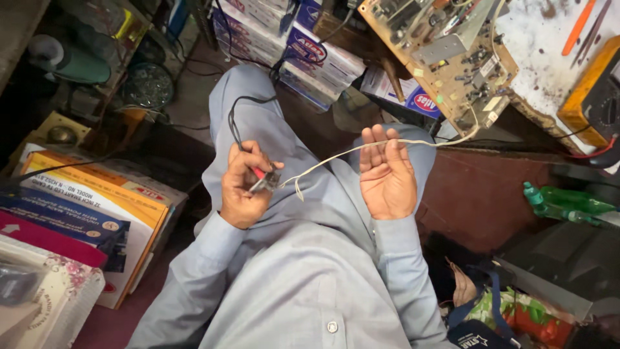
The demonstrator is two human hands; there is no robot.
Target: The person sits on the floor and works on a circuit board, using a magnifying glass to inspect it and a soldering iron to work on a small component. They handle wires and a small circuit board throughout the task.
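Note:
My left hand (242, 187) is closed around a small tool (266, 180) with a red grip and a metal tip. A black cord (234, 123) loops up from that hand over my knee. A thin white wire (336, 156) runs from the tool's tip across to my right hand (386, 174). That hand is palm up with its fingers stretched, and the wire lies across the fingers. From there the wire leads up to a brown circuit board (445, 58) with many parts on the bench edge. I am seated, in grey trousers and a grey shirt.
Stacked cardboard boxes (97, 207) stand at my left, and more boxes (310, 52) lie ahead by my knees. A yellow meter (594, 97) sits on the stained white bench (542, 64) at right. Green plastic bottles (562, 203) and a patterned bag (516, 317) lie low right.

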